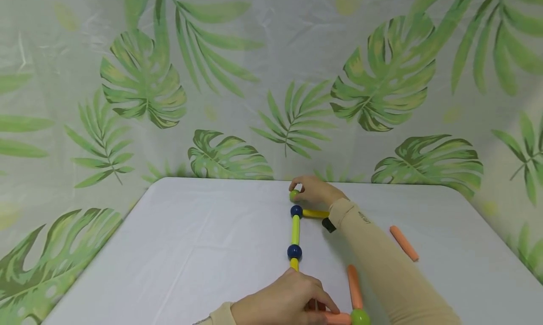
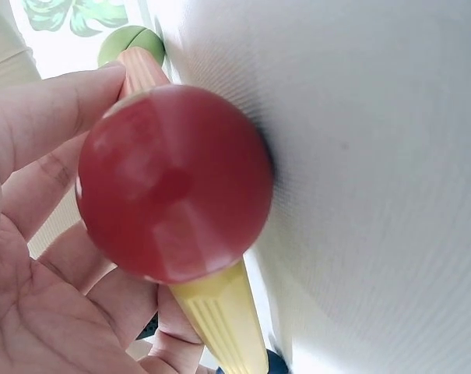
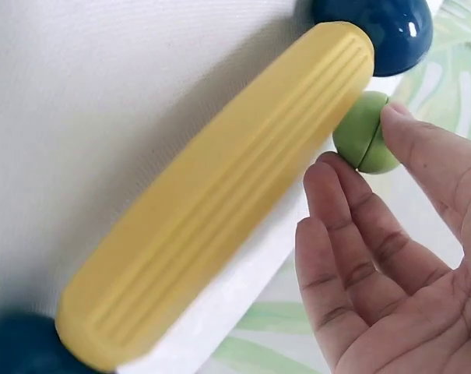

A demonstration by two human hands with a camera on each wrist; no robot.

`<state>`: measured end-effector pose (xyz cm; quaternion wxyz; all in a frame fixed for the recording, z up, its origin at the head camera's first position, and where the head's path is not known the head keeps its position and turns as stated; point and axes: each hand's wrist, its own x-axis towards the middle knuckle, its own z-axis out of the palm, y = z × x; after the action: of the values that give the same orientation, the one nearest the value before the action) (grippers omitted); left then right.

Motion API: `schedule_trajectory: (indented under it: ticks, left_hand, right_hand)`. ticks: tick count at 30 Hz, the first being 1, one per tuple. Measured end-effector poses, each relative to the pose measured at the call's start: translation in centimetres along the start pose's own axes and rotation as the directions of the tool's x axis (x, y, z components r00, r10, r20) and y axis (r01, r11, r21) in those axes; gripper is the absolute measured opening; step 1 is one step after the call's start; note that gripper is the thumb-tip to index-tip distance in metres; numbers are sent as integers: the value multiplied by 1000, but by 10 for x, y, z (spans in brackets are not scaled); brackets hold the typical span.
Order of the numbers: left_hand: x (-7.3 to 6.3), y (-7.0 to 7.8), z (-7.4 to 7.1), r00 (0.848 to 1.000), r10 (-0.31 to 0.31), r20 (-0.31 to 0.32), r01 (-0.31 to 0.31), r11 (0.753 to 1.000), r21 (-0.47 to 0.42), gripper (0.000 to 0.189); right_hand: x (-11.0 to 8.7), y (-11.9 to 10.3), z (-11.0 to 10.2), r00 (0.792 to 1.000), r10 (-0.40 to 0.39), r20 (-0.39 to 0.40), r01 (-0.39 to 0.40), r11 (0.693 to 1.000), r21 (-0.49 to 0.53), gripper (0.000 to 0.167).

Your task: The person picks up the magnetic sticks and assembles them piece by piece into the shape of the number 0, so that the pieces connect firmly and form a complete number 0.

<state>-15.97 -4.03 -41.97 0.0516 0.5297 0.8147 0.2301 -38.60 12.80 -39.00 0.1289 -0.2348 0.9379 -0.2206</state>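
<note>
My right hand [image 1: 316,191] pinches a small green ball [image 3: 363,132] between thumb and fingertips, just beyond a blue ball [image 1: 296,211]. From that blue ball, a yellow rod [image 3: 219,195] runs right to another blue ball [image 3: 21,347], hidden in the head view. A yellow-green rod [image 1: 295,229] leads nearer to a third blue ball [image 1: 294,251]. My left hand [image 1: 284,297] grips an orange rod [image 1: 338,319] between a red ball [image 2: 177,183] and another green ball [image 1: 360,317]. A yellow rod [image 2: 219,319] joins the red ball, which the hand hides in the head view.
A second orange rod [image 1: 355,286] extends away from the near green ball. One loose orange rod [image 1: 404,243] lies right of my right forearm. The white table [image 1: 203,231] ends at a leaf-print backdrop [image 1: 292,80]. A small black object [image 1: 328,224] shows beneath my right wrist.
</note>
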Motion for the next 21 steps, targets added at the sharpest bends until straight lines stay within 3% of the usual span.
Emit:
schedule_trajectory:
  ticks: [11,21]
  left_hand:
    - [3,2,-1,1000,-14,-5,14,1000,-3,16]
    - [21,12,0,991,-79,105,90,991,-103,28]
  right_hand:
    - [-15,3,-20,999,-29,-18,29,1000,-2,29]
    - [-43,19,-32,1000,-15,-9,16,999,44,35]
